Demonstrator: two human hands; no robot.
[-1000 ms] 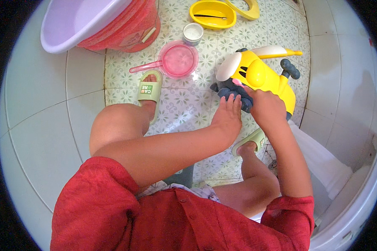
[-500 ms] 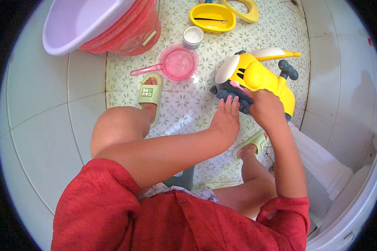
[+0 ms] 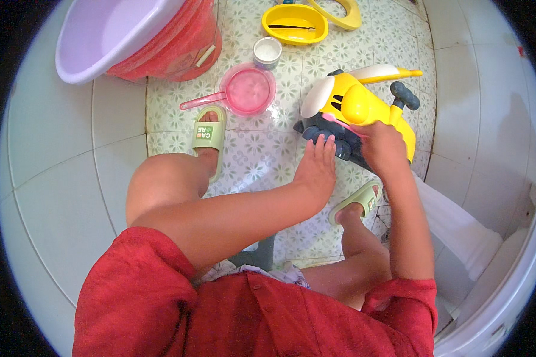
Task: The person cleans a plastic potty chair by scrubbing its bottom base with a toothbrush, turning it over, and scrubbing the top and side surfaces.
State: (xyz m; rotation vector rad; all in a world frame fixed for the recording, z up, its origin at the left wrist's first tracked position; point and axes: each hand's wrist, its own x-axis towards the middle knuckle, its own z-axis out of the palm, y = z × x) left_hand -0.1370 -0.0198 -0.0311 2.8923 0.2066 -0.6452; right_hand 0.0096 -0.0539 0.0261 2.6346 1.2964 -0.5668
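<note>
A yellow, white and dark grey ride-on toy with an animal face lies tipped on its side on the right of the floor. My right hand is closed at its face, around a slim pink stick that looks like a toothbrush. The stick lies along the seam below the yellow nose; its far end is hard to make out. Fingers outstretched and together, my left hand rests its fingertips against the toy's dark grey lower part.
A pink dipper and a small white tub stand ahead. Beyond are a yellow basin holding a dark stick and a pale yellow ring-shaped piece. A lilac basin tops a red bucket. Tiled walls flank both sides.
My right hand has shifted slightly along the toy's face, and more of the pink stick shows. My left hand stays against the dark part. The whole view has shifted a little.
</note>
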